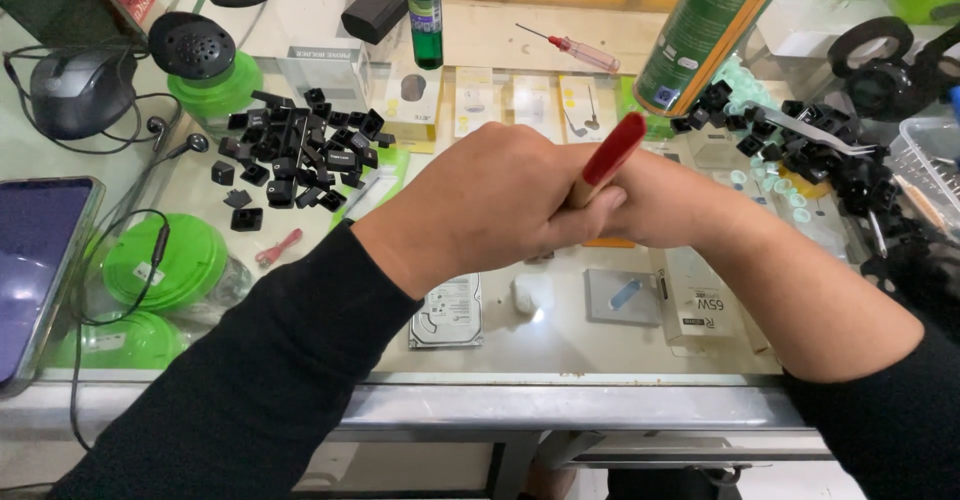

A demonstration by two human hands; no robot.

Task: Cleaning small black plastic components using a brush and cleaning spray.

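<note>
My left hand (pixel 480 200) and my right hand (pixel 672 205) are pressed together over the middle of a glass counter (pixel 560 355). Both close around a tool with a red handle (pixel 613 150) and a wooden shaft. The handle sticks up and to the right from between the hands, and its working end is hidden inside them. The left hand's fingers wrap over the right hand's. A pile of black keycaps (pixel 295 150) lies to the far left, and another heap of black keycaps (pixel 800 140) to the far right.
A green spray can (pixel 700 30), a small dark bottle (pixel 425 15) and a red screwdriver (pixel 572 50) stand at the back. A mouse (pixel 75 90), earphones (pixel 175 140), green lids (pixel 165 260) and a dark tablet (pixel 35 270) are at the left. Black tape rolls (pixel 870 55) and a clear box (pixel 930 160) sit at the right.
</note>
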